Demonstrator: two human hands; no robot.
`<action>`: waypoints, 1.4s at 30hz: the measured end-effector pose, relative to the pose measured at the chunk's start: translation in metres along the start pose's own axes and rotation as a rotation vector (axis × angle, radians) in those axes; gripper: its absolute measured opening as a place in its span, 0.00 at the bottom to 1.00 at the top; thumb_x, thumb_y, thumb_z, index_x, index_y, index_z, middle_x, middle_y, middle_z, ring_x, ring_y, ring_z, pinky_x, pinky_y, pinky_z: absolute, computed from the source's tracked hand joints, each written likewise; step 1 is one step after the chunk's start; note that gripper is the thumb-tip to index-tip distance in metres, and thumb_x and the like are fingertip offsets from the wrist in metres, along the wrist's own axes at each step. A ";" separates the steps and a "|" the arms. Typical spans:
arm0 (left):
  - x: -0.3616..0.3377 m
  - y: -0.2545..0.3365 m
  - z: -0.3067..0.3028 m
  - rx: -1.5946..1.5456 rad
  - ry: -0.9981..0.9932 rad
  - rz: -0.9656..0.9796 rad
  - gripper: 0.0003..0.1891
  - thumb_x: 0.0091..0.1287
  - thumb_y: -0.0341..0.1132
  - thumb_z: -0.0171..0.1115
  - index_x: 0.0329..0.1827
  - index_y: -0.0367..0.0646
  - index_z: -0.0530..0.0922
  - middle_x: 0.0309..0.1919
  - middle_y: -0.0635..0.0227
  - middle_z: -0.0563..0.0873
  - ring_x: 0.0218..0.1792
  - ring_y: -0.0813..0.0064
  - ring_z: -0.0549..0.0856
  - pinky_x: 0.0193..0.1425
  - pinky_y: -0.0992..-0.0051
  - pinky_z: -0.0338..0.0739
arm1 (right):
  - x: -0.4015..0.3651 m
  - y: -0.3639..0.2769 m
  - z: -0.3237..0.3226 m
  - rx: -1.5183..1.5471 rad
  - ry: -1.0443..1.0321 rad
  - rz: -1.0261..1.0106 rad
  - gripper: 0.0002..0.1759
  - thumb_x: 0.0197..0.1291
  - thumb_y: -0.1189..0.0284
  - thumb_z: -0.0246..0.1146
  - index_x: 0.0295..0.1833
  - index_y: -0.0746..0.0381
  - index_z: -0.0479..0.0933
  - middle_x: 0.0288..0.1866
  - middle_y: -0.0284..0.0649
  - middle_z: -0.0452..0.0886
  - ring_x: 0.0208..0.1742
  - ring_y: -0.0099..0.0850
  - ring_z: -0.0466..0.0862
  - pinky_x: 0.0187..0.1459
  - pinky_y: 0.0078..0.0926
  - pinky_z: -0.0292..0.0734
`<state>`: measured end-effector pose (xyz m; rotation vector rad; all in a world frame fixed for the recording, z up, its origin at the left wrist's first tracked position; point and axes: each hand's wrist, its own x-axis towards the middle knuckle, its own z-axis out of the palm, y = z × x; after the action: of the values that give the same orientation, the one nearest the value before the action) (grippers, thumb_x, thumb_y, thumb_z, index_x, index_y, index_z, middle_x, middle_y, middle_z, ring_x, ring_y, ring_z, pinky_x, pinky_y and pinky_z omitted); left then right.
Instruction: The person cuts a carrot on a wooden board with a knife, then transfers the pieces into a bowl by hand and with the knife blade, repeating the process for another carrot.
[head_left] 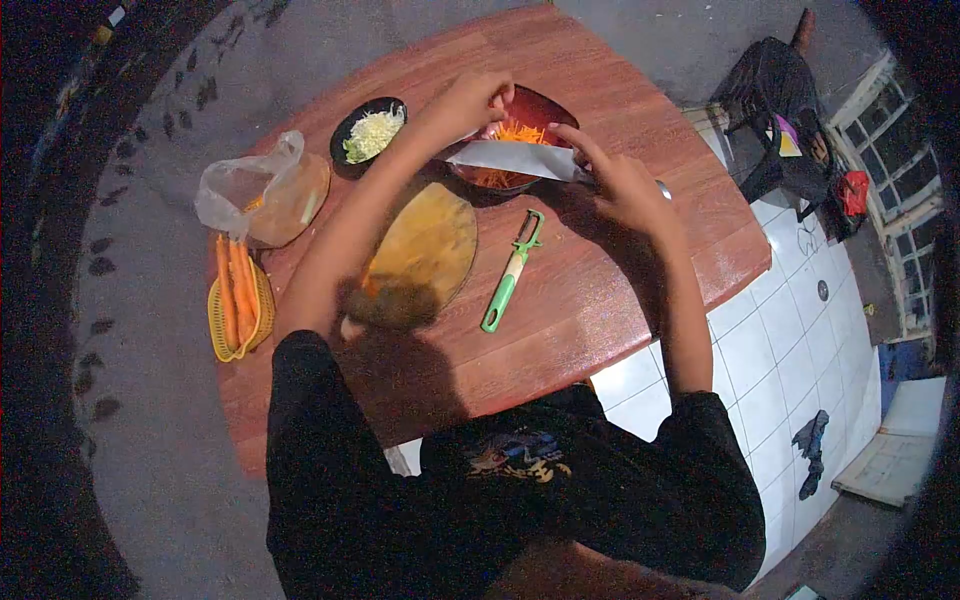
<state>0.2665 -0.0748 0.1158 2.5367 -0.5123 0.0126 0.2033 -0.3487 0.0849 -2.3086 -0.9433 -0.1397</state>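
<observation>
A wide-bladed knife (518, 158) lies level across a dark bowl (552, 108) with a reddish inside. My right hand (628, 190) grips the knife at its handle end, index finger stretched out above the blade. Orange carrot shreds (520, 132) fill part of the bowl under the blade. Over the bowl's left side, my left hand (478, 104) has its fingers curled in close to the blade; what they hold, if anything, is hidden. Nearer me are a round wooden cutting board (425, 245) with orange bits on it and a green peeler (512, 272).
Left of my left forearm stands a small black bowl (368, 137) of pale shredded vegetable. Whole carrots (235, 290) rest in a yellow basket (262, 305) beside a clear plastic bag (270, 205). The wooden table's (600, 320) right edge borders white floor tiles.
</observation>
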 end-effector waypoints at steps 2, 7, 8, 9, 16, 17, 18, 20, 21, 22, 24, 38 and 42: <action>0.004 0.000 -0.003 0.086 -0.013 0.021 0.13 0.66 0.27 0.66 0.53 0.42 0.82 0.41 0.57 0.89 0.47 0.57 0.88 0.55 0.62 0.81 | 0.002 0.012 0.002 -0.009 0.011 -0.050 0.40 0.62 0.63 0.68 0.78 0.41 0.61 0.39 0.57 0.87 0.43 0.59 0.87 0.44 0.57 0.79; 0.007 -0.023 -0.001 0.210 0.177 0.450 0.14 0.65 0.26 0.64 0.53 0.37 0.82 0.40 0.52 0.88 0.39 0.62 0.89 0.48 0.63 0.83 | 0.001 0.016 -0.003 -0.060 0.001 -0.006 0.43 0.59 0.72 0.68 0.79 0.41 0.61 0.48 0.55 0.87 0.49 0.56 0.87 0.48 0.52 0.80; 0.003 -0.024 -0.004 0.301 0.341 0.578 0.15 0.66 0.28 0.63 0.55 0.37 0.82 0.43 0.51 0.88 0.43 0.61 0.89 0.50 0.63 0.82 | 0.001 0.023 -0.003 -0.073 -0.009 -0.017 0.45 0.57 0.77 0.69 0.79 0.42 0.60 0.51 0.54 0.86 0.52 0.54 0.87 0.50 0.48 0.81; -0.007 -0.017 -0.012 0.297 0.338 0.561 0.15 0.66 0.28 0.63 0.55 0.37 0.82 0.43 0.51 0.88 0.43 0.61 0.89 0.50 0.63 0.82 | 0.000 0.029 -0.004 -0.064 -0.025 -0.020 0.45 0.57 0.77 0.69 0.79 0.42 0.60 0.51 0.54 0.86 0.52 0.54 0.87 0.50 0.48 0.81; -0.138 -0.004 -0.031 0.050 0.389 -0.007 0.14 0.72 0.36 0.61 0.56 0.39 0.80 0.45 0.55 0.87 0.45 0.57 0.87 0.54 0.62 0.81 | -0.005 0.056 -0.013 0.051 0.170 0.048 0.48 0.53 0.85 0.66 0.78 0.42 0.61 0.53 0.52 0.85 0.51 0.54 0.87 0.49 0.46 0.82; -0.156 -0.009 -0.026 -0.009 0.236 -0.086 0.14 0.73 0.37 0.61 0.56 0.39 0.80 0.44 0.55 0.87 0.44 0.57 0.86 0.53 0.61 0.80 | -0.004 0.059 -0.013 0.058 0.168 0.050 0.48 0.53 0.85 0.66 0.78 0.42 0.61 0.53 0.52 0.85 0.51 0.54 0.87 0.49 0.46 0.82; -0.171 -0.019 -0.016 0.067 0.192 0.002 0.15 0.73 0.37 0.61 0.57 0.40 0.79 0.43 0.55 0.87 0.44 0.57 0.86 0.51 0.61 0.80 | -0.003 0.060 -0.013 0.014 0.259 0.008 0.46 0.54 0.83 0.70 0.78 0.46 0.63 0.48 0.49 0.85 0.43 0.43 0.83 0.45 0.38 0.80; -0.196 -0.033 0.004 0.140 0.138 0.090 0.15 0.72 0.36 0.61 0.58 0.40 0.78 0.42 0.55 0.86 0.43 0.57 0.86 0.50 0.61 0.80 | -0.003 0.060 -0.012 0.018 0.364 0.050 0.43 0.57 0.81 0.73 0.77 0.50 0.66 0.41 0.42 0.84 0.34 0.29 0.77 0.40 0.28 0.77; -0.207 -0.036 0.013 0.120 0.048 0.028 0.15 0.71 0.35 0.61 0.58 0.41 0.77 0.42 0.55 0.86 0.43 0.57 0.86 0.49 0.61 0.79 | -0.003 0.058 -0.014 0.021 0.362 0.057 0.43 0.57 0.81 0.73 0.77 0.50 0.66 0.41 0.42 0.84 0.34 0.29 0.77 0.40 0.28 0.77; -0.215 -0.029 0.017 0.099 -0.041 -0.034 0.16 0.71 0.34 0.61 0.59 0.41 0.76 0.41 0.54 0.85 0.43 0.57 0.86 0.49 0.61 0.79 | -0.003 0.056 -0.019 0.007 0.387 0.037 0.43 0.58 0.81 0.73 0.77 0.50 0.66 0.40 0.41 0.83 0.34 0.28 0.77 0.39 0.28 0.77; -0.227 -0.003 0.020 0.125 -0.005 -0.057 0.16 0.69 0.32 0.61 0.58 0.41 0.75 0.41 0.54 0.85 0.44 0.56 0.86 0.49 0.60 0.79 | -0.003 0.049 -0.022 0.066 0.417 0.060 0.43 0.59 0.80 0.72 0.78 0.49 0.65 0.37 0.38 0.82 0.35 0.26 0.78 0.39 0.26 0.76; -0.188 0.033 0.016 -0.041 0.153 -0.241 0.17 0.62 0.29 0.64 0.54 0.41 0.73 0.31 0.61 0.80 0.32 0.67 0.83 0.37 0.70 0.78 | -0.005 0.070 -0.027 -0.032 0.487 0.060 0.44 0.59 0.77 0.73 0.79 0.47 0.64 0.38 0.38 0.83 0.36 0.26 0.81 0.40 0.26 0.78; -0.098 0.018 -0.007 0.047 0.223 0.057 0.14 0.64 0.33 0.65 0.51 0.43 0.78 0.33 0.65 0.83 0.36 0.72 0.85 0.42 0.70 0.80 | -0.007 0.071 -0.029 -0.008 0.491 0.014 0.43 0.59 0.77 0.73 0.79 0.48 0.64 0.37 0.38 0.83 0.35 0.26 0.80 0.40 0.27 0.77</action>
<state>0.1694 -0.0507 0.1198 2.5245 -0.4993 0.3276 0.2487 -0.4082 0.0688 -2.1371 -0.6716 -0.6702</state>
